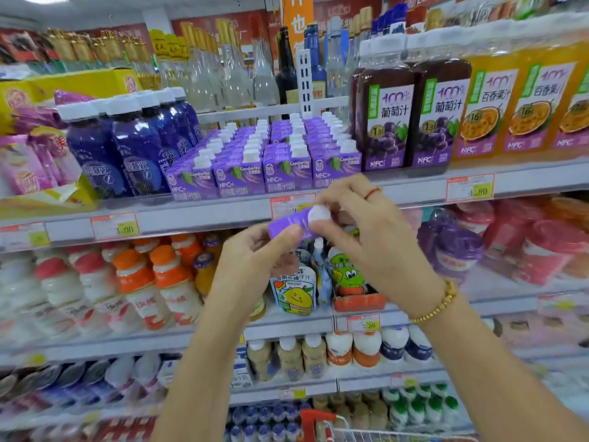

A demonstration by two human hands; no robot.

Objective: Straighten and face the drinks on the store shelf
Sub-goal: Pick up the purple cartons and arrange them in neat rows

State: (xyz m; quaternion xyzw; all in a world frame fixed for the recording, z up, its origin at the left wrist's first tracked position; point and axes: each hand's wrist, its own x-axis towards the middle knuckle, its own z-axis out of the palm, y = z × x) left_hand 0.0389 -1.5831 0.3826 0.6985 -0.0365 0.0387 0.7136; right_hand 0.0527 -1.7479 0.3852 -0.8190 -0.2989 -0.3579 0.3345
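Both hands are raised in front of the shelf edge (191, 215), sharing one small purple carton (288, 225). It is off the shelf, held in the air just below the block of matching cartons (264, 154). It lies tipped on its side, with its white cap (318, 214) pointing toward the camera and to the right.

The left hand (255, 256) pinches the carton's body from below, thumb on the near face and fingers curled behind. The right hand (366, 231) grips the cap end, its thumb under the cap and its fingers bent over the top. Motion blur makes it hard to tell whether those fingers are on the cap itself or on the carton beside it. A red thread ring (372, 193) sits on one right finger, and a gold bead bracelet (436, 306) circles that wrist.

The matching cartons stand upright in neat rows, labels facing out. To their left are blue bottles (127, 148) with white caps. To their right are dark grape juice bottles (411, 116), then orange juice bottles (510, 113).

A price tag (114, 225) hangs on the shelf edge. On the shelf below — behind the hands — are orange-capped bottles (153, 282) and drink pouches (294, 291).
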